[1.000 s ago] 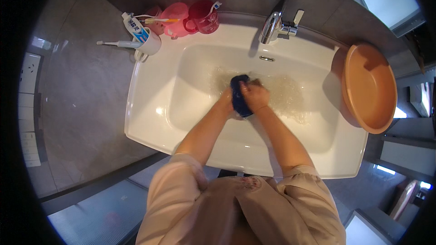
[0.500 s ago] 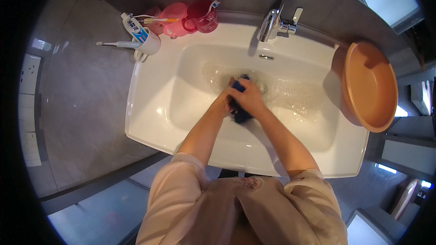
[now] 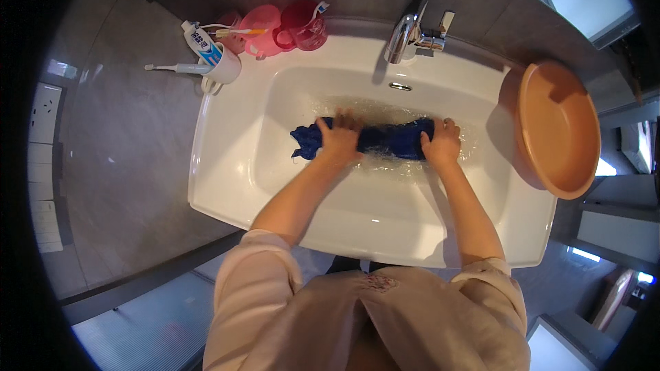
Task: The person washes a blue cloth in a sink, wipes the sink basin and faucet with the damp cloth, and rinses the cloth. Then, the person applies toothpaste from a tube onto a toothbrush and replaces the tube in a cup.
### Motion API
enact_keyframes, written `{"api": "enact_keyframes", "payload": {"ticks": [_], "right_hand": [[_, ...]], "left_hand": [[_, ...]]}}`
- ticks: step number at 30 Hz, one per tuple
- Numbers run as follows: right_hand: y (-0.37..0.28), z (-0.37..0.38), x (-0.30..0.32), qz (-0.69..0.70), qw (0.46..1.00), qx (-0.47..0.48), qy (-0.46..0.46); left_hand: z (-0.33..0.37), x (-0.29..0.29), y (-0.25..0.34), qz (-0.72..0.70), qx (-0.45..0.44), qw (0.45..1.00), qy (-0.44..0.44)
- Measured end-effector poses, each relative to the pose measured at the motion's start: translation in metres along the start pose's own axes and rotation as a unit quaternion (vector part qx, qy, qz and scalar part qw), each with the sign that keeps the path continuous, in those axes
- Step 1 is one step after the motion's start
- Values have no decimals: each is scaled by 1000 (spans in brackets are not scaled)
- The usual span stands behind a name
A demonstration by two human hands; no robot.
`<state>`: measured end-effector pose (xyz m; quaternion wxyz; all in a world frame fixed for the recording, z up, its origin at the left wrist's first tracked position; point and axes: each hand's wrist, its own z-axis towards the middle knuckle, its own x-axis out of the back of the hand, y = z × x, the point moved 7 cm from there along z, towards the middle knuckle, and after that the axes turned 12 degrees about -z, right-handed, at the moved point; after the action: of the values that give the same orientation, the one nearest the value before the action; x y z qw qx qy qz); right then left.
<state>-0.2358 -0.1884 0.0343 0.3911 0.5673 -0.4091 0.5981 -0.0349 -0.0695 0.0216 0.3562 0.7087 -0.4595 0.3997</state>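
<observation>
Pressing left hand (image 3: 340, 141): spread wide, palm down, over the left part of the blue cloth (image 3: 395, 141); probably fanned this way to keep the fabric flat.
Right hand (image 3: 445, 145): set at the cloth's right end, with thumb on top and fingers curled near the edge; cannot tell whether pinched tight.
Cloth: stretched lengthwise between both hands, wet, low in the white sink (image 3: 223, 165); apparently laid long to suit the wide bowl.
Water (image 3: 385, 170): shallow and rippled around the cloth.
Sleeves (image 3: 256, 268): bunched near the elbows, likely for dryness.
Faucet (image 3: 404, 36): mounted at the back, aimed over the bowl.
Orange basin (image 3: 562, 137): resting at the sink's right edge, presumably within reach yet out of the way.
Cups: grouped at the back left corner, white (image 3: 230, 65), pink (image 3: 260, 26) and red (image 3: 311, 33); probably tucked there away from splashes.
Toothpaste tube (image 3: 199, 42): stood in the white cup beside an electric toothbrush (image 3: 187, 68), seemingly for upright storage.
</observation>
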Motion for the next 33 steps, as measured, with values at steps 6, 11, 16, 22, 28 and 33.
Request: {"api": "enact_keyframes", "payload": {"ticks": [6, 11, 16, 22, 28, 33], "right_hand": [[-17, -14, -13, -11, 994, 13, -110], [41, 1, -66, 163, 964, -60, -201], [-35, -46, -44, 561, 614, -282, -478], [-90, -23, -44, 839, 386, -33, -382], [-122, -64, 7, 809, 367, -205, -410], [-152, -87, 55, 872, 282, -225, -330]], "left_hand": [[20, -42, 27, -6, -41, 998, 39], [-9, 52, 47, -112, -58, 992, -13], [-91, 174, 73, -358, -277, 879, 148], [-115, 168, 109, -642, -257, 722, -18], [-102, 110, -9, -932, -170, 320, -8], [-64, -9, -39, -968, 55, 231, 84]]}}
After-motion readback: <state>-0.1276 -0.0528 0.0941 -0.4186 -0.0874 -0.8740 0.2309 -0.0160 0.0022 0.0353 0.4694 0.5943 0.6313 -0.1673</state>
